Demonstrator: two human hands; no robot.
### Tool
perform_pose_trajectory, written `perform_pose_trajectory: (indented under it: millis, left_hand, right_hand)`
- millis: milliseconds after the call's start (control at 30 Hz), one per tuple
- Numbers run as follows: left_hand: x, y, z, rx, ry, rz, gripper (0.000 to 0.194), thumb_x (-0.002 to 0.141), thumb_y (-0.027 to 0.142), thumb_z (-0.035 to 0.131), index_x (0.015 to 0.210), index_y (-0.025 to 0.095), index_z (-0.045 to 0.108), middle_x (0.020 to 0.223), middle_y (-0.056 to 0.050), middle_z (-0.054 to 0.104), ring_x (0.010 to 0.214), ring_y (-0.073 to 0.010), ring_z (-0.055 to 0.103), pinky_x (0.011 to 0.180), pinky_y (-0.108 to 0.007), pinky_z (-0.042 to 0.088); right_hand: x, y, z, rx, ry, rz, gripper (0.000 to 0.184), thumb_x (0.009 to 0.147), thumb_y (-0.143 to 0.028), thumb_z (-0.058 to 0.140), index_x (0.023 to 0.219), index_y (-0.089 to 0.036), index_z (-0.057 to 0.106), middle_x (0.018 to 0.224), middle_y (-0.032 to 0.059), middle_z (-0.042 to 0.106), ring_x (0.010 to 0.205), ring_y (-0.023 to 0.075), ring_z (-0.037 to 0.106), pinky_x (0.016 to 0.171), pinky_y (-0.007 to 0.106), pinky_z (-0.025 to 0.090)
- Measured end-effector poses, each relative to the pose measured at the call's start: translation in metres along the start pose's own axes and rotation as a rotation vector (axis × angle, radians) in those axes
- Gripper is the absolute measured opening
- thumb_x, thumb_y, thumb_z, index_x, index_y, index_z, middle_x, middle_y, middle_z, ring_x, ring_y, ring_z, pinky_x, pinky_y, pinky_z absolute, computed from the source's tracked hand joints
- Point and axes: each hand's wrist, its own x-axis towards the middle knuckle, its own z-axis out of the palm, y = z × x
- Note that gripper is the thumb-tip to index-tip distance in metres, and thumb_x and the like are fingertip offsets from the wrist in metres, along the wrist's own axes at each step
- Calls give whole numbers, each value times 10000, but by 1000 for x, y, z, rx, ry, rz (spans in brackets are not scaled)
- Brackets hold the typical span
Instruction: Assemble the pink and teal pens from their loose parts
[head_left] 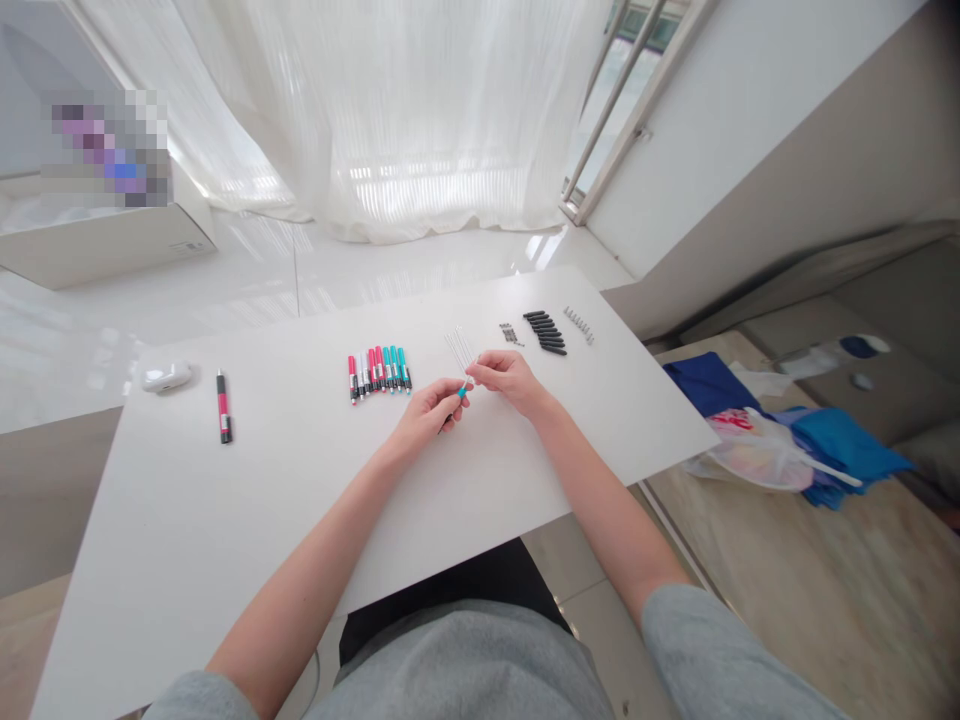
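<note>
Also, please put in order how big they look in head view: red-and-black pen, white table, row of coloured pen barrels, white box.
White table
White box
Row of coloured pen barrels
Red-and-black pen

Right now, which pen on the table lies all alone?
The red and black pen by the white case; the other pens lie together in a row.
</note>
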Motion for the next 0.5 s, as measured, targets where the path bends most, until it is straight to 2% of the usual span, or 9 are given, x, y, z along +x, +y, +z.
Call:
perform_pose_trajectory:
  millis: [233,500]
  left_hand:
    - [-1,-1,-1,-13,0,-2,244,807,244,551,1015,146,633,783,-9,590,530,-45,452,500,-176,364]
    - [1,-5,-3,-35,-19,22,257,832,254,558,1060,148,609,839,-20,593,555,-42,473,497,-166,374]
  right_hand:
    - [0,3,2,-23,12,-12,301,666,-410,744,590,-162,591,525,-44,517,471,63,346,444,223,253]
    - [1,3,0,-18,10,-22,307,678,-408,743,597,-159,583,529,-42,528,459,56,343,439,220,254]
